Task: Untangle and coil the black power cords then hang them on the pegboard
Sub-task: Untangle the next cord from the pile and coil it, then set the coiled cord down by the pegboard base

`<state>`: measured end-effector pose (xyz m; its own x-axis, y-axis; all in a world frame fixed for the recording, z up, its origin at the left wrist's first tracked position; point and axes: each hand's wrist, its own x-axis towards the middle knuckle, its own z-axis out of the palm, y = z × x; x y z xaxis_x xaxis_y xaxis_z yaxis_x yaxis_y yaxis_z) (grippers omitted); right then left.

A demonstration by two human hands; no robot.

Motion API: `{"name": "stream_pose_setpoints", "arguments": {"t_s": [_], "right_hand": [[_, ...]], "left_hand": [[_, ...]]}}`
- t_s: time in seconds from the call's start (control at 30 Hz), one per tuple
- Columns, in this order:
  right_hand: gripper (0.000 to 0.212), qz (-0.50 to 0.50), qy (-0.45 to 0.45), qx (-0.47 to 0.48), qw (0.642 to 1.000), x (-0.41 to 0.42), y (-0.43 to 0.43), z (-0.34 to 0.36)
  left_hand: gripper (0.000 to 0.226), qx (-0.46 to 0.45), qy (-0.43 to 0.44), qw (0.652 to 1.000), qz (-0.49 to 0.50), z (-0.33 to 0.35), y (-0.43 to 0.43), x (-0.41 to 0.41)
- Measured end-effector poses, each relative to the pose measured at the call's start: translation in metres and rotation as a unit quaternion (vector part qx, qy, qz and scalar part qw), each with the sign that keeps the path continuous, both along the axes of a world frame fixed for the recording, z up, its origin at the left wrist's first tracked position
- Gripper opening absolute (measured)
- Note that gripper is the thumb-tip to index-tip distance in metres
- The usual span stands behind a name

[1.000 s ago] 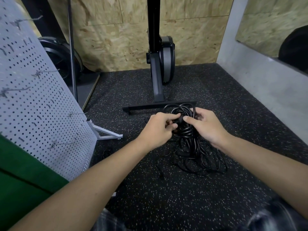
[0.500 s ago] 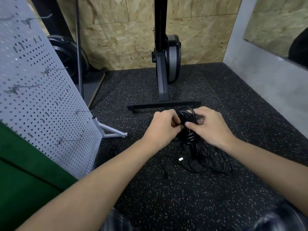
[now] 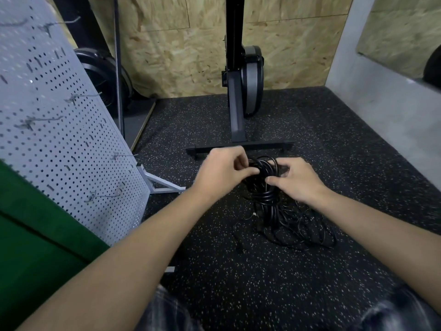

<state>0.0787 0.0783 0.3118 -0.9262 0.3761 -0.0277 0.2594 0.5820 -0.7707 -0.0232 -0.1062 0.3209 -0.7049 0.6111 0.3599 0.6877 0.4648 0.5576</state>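
Left grip (image 3: 224, 174), right grip (image 3: 298, 180) both pinch cords (image 3: 268, 200): light, floppy, snag-prone. You should hold the bundled waist; loops trail 5 o'clock.

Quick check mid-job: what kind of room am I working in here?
Likely a home gym or workout corner: speckled rubber floor, an upright exercise machine with a flywheel against the chipboard wall, and a pegboard on a stand at the left.

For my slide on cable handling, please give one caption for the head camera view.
Left hand and right hand grip tangled black power cords trailing onto the speckled floor, pegboard at left.
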Motion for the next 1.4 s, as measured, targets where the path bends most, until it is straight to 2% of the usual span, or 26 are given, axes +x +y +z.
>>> {"name": "stream_pose_setpoints", "arguments": {"t_s": [0.07,0.17,0.23,0.37,0.53,0.73,0.83,0.93,1.03,1.17,1.3,1.4], "right_hand": [[0.029,0.017,-0.012,-0.009,1.0,0.001,0.004,-0.001],[0.032,0.067,-0.019,0.018,0.997,0.001,0.001,-0.003],[0.035,0.084,-0.011,0.01,0.996,-0.003,-0.004,-0.006],[0.038,0.079,0.021,-0.022,0.996,-0.015,-0.013,-0.011],[0.031,0.114,0.033,-0.037,0.992,-0.026,-0.031,-0.015],[0.03,0.141,0.04,-0.02,0.989,-0.042,-0.057,-0.023],[0.042,0.166,0.002,-0.006,0.986,-0.05,-0.074,-0.026],[0.07,0.212,-0.077,0.069,0.972,-0.055,-0.081,-0.036],[0.081,0.266,-0.139,0.138,0.944,-0.053,-0.081,-0.052],[0.082,0.325,-0.178,0.206,0.906,-0.063,-0.089,-0.066],[0.078,0.333,-0.176,0.206,0.903,-0.08,-0.101,-0.091],[0.076,0.33,-0.181,0.194,0.906,-0.093,-0.106,-0.122]], "left_hand": [[0.032,0.015,0.014,0.999,-0.025,0.004,-0.011,-0.009],[0.066,-0.058,-0.135,0.984,-0.101,-0.005,-0.021,-0.014],[0.061,-0.085,-0.16,0.974,-0.132,-0.02,-0.022,-0.016],[0.041,-0.043,-0.157,0.982,-0.094,-0.03,-0.032,-0.022],[0.048,-0.047,-0.176,0.979,-0.09,-0.027,-0.052,-0.023],[0.041,-0.063,-0.172,0.983,-0.007,-0.036,-0.075,-0.03],[0.04,-0.097,-0.184,0.977,0.041,-0.041,-0.084,-0.041],[0.041,-0.141,-0.192,0.968,0.083,-0.051,-0.098,-0.051],[0.049,-0.19,-0.218,0.951,0.11,-0.062,-0.113,-0.061],[0.057,-0.226,-0.271,0.925,0.142,-0.077,-0.135,-0.083],[0.053,-0.213,-0.292,0.922,0.136,-0.1,-0.152,-0.106],[0.052,-0.246,-0.309,0.91,0.125,-0.131,-0.157,-0.126]]}}
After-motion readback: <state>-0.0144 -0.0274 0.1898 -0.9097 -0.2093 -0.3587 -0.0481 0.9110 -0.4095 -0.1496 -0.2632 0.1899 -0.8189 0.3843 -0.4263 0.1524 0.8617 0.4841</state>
